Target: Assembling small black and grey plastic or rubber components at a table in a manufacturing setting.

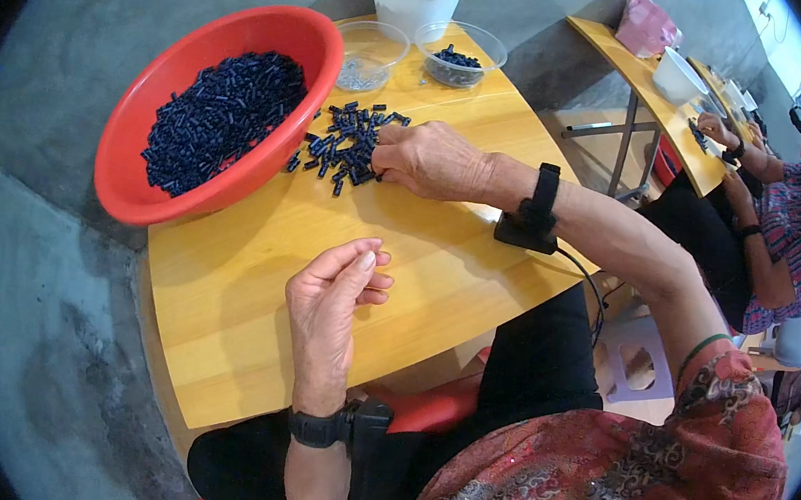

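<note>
A loose pile of small dark blue tube-shaped pieces lies on the yellow wooden table. My right hand reaches over the pile's right side, its fingers curled down among the pieces; the fingertips are partly hidden, so what they grip does not show. Nearer to me, my left hand is held above the table with its thumb drawn against the curled fingers. Anything pinched there is too small to make out. Left of the pile, a big red basin leans at a tilt, heaped with many more of the same pieces.
At the table's far end stand a clear tub with small bits, another clear tub holding dark pieces, and a white bowl. A grey wall borders the left. To the right, another person works at a separate table.
</note>
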The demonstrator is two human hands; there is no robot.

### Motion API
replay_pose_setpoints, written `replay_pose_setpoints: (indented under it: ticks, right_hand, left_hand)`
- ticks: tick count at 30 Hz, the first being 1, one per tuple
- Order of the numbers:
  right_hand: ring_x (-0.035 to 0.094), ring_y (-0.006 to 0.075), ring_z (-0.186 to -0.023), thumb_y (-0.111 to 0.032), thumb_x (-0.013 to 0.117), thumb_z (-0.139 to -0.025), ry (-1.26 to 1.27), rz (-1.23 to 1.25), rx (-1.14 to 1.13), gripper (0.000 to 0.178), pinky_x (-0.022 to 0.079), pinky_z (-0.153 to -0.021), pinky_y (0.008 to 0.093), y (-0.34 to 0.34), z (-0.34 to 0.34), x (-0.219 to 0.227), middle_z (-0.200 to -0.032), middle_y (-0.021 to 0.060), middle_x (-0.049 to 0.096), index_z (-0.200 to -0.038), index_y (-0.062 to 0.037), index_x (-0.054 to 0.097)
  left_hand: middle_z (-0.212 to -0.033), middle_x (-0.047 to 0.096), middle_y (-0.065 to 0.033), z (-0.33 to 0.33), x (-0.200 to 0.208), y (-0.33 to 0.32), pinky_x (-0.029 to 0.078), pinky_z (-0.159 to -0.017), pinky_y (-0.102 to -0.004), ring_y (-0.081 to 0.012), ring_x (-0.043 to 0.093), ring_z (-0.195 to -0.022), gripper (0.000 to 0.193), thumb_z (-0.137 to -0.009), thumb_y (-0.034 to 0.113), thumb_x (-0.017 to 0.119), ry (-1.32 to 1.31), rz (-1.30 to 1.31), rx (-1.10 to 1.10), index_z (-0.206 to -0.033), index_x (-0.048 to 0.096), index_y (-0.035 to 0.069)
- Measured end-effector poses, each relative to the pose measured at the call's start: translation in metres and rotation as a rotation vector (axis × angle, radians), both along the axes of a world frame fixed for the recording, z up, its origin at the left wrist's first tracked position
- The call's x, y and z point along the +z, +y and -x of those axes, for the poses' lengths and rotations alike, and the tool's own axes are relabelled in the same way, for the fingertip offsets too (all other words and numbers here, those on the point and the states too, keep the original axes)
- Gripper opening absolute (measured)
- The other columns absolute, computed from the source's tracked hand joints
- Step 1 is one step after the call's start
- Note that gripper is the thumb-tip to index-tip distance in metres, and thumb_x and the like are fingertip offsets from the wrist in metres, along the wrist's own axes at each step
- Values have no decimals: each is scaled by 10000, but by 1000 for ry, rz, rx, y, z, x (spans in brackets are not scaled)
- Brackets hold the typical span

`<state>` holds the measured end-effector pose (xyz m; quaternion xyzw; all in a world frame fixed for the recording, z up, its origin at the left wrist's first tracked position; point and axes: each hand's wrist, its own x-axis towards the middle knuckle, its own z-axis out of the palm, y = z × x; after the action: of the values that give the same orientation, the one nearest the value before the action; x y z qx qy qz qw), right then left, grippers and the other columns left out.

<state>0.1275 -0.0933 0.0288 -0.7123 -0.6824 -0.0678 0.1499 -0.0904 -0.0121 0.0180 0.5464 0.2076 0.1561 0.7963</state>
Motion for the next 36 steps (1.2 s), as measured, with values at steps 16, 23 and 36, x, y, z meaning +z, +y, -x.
replay_pose_setpoints:
  ticks: [16,23,36]
  right_hand:
    - [587,298,-572,-150,516,-795,-18,-36,209,143,489,-473,403,-41,66,25,-753,104,501,-860,-45,444]
    - [585,295,-567,-146,507,-796,53,-89,117,155,490,-481,402,-75,88,14,-755,118,496,-874,-37,430]
    - [608,320,-642,-80,614,-786,474,-377,-52,129,500,-527,399,-102,105,-11,-751,109,548,-880,-61,527]
  left_hand:
    - [-840,662,-115,-2,-6,-4,531,-611,-241,-143,634,-682,184,-857,107,641,-115,90,51,-956,646,-48]
    - [-785,661,-98,-1,-3,-23,536,-623,-243,-138,635,-673,145,-846,94,655,-33,96,-14,-888,641,-43]
    - [-824,646,-85,-2,-5,-37,537,-646,-224,-122,630,-706,202,-797,-5,669,-35,33,-123,-991,628,-46]
